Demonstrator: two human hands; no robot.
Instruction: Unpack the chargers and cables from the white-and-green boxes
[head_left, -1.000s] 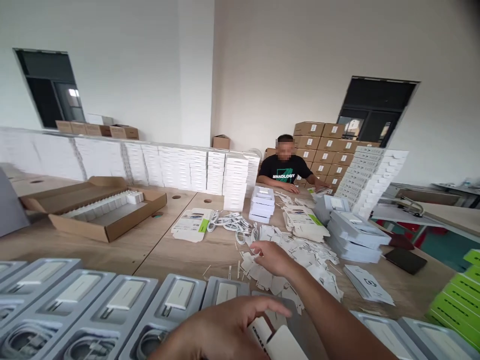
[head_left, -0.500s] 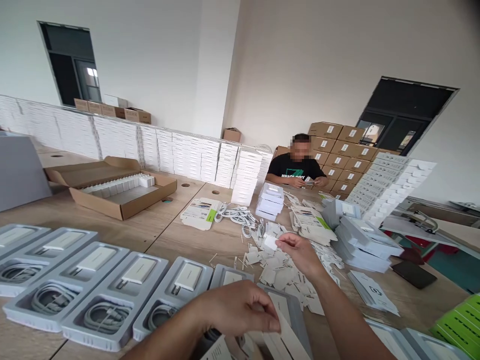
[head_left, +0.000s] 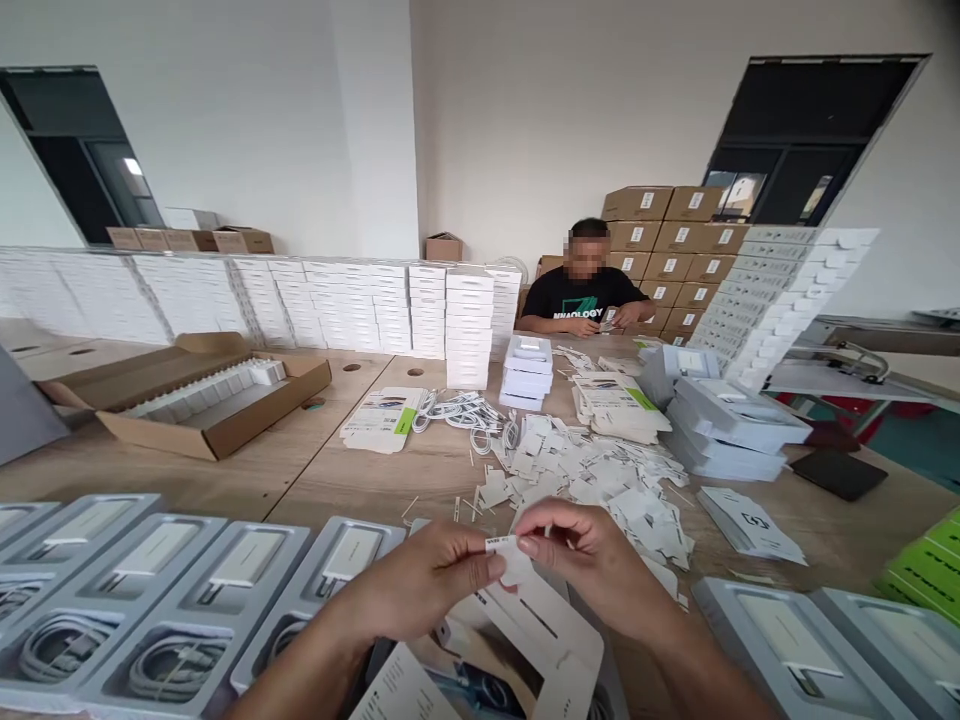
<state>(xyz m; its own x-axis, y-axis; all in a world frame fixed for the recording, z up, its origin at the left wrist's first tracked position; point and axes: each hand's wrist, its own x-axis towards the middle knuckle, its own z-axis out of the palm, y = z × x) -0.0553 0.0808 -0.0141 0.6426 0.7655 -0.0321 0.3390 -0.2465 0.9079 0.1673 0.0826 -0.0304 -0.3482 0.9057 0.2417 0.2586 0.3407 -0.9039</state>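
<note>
My left hand point(head_left: 439, 580) and my right hand point(head_left: 592, 560) are close together at the lower middle, pinching a small white paper piece point(head_left: 513, 562) from its two sides. Dark print runs along the piece's top edge. Directly below it lies a printed cardboard box point(head_left: 544, 635), partly unfolded, with flaps spread and a dark picture on one panel. My forearms and hands cover part of that box. To the left, grey trays point(head_left: 247, 610) stand in a row, each holding a white charger point(head_left: 244, 553) and a coiled white cable point(head_left: 180, 660).
A heap of white paper scraps point(head_left: 592, 475) lies beyond my hands. White cables point(head_left: 465, 412), flat cartons point(head_left: 622, 408) and stacked trays point(head_left: 727, 430) are behind it. An open brown carton point(head_left: 217, 425) sits at left. Across the table a person point(head_left: 587, 290) handles a small object.
My right hand has come back from the scraps toward my left hand. My left hand has left the box, and both now grip the white paper piece. The view has shifted.
</note>
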